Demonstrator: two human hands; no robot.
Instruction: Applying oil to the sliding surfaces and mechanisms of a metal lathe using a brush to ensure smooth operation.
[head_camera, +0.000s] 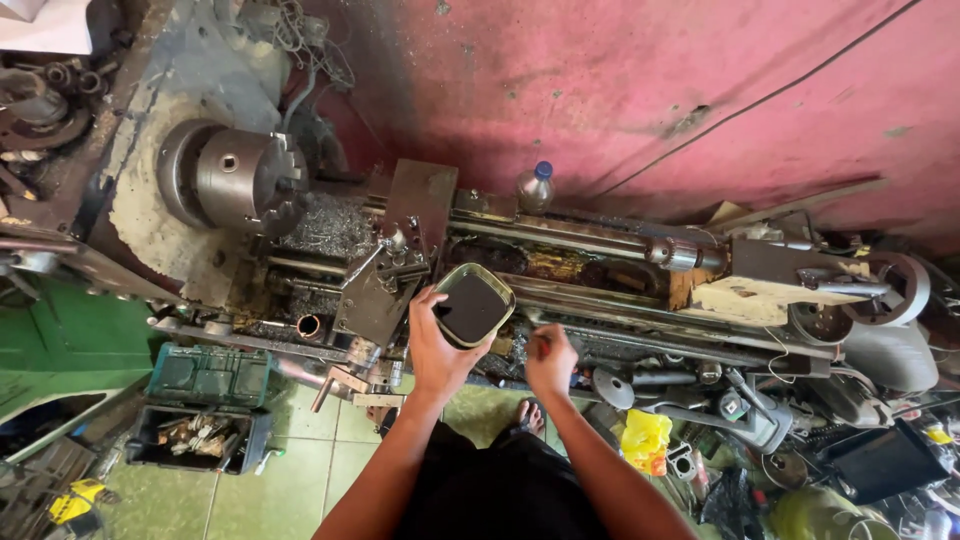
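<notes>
The left hand (436, 352) holds a small rounded-rectangular tin (473, 305) filled w/ dark liquid, fingers clamped on its near-left rim, thumb along the left edge; the tin is tilted a bit and sits above the lathe bed (560, 262), just right of the tool post (398, 255). The right hand (550, 358) is just beside it, to the right and slightly lower, fingers closed together on something thin — too small to tell what — w/ the tip pointing toward the tin's lower right corner. Both forearms come up from the bottom of the view. To the left on the lathe is the three-jaw chuck (238, 178), empty, w/ a heap of metal swarf (328, 228) between it and the carriage. A plastic bottle w/ a blue cap (536, 186) stands at the back of the bed against the pink wall (640, 90). Far right is the tailstock w/ its handwheel (897, 288). On the green tiled floor, lower left, lies an open green toolbox (205, 405) w/ bits inside; lower right, a yellow plastic bag (646, 438) among scattered parts. A sandalled foot (529, 415) shows between the arms.
</notes>
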